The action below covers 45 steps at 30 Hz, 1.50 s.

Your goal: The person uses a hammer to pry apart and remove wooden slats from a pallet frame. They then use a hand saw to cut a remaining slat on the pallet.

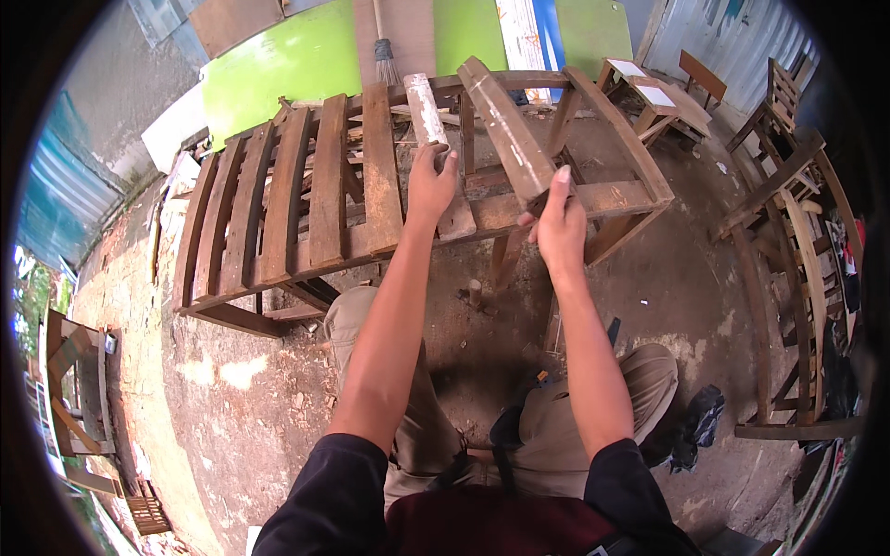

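A brown slatted wooden frame point(306, 195) lies flat on the dirt floor in front of me. My left hand point(430, 182) presses down on a pale worn slat point(425, 108) that lies on the frame beside the fixed slats. My right hand point(559, 224) grips the near end of a loose thick brown wooden piece point(508, 130), which tilts up and away from me over the frame's open right part. My knees in beige trousers show below the arms.
Green and brown boards point(306, 56) lean at the back with a broom point(382, 46). Small wooden desks and chairs point(667, 88) stand at the far right. Another wooden frame point(797, 278) stands at the right, and a dark cloth point(695, 422) lies by my right knee.
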Tool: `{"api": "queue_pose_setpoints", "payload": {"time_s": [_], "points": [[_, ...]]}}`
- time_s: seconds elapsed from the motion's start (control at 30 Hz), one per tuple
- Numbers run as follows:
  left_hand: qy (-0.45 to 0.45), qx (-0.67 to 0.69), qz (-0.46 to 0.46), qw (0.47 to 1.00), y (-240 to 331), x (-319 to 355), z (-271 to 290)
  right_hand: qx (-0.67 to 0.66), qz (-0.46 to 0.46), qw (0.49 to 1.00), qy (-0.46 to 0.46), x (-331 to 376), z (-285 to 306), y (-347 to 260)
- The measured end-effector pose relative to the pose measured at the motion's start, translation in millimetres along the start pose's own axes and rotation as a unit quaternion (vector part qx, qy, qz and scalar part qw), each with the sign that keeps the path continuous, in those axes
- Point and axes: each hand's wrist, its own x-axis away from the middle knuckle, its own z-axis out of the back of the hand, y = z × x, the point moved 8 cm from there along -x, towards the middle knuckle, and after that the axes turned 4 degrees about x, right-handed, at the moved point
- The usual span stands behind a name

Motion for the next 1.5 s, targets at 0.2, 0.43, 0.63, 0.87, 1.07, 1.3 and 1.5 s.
{"api": "queue_pose_setpoints", "payload": {"time_s": [0.2, 0.43, 0.63, 0.87, 1.07, 1.3, 1.5], "points": [[0.023, -0.010, -0.032, 0.999, 1, -3, -5, 0.231, -0.018, 0.968, 0.095, -1, 50, 48], [0.009, -0.021, 0.006, 1.000, -2, -1, 3, 0.265, 0.214, 0.934, 0.110, 34, -1, 7], [0.024, -0.006, -0.024, 0.999, -6, -1, 0, 0.198, 0.210, 0.945, 0.151, 15, -15, 33], [0.018, -0.004, 0.001, 1.000, -2, -3, 7, 0.203, 0.205, 0.928, 0.237, 33, -12, 38], [0.023, -0.010, -0.002, 1.000, 1, -1, 2, 0.191, 0.234, 0.927, 0.223, 23, -13, 53], [0.042, -0.011, 0.003, 0.999, 1, 2, 4, 0.133, 0.232, 0.938, 0.219, 21, -13, 59], [-0.059, -0.256, -0.100, 0.960, 21, 3, -21, 0.144, 0.238, 0.938, 0.206, 23, -15, 60]]}}
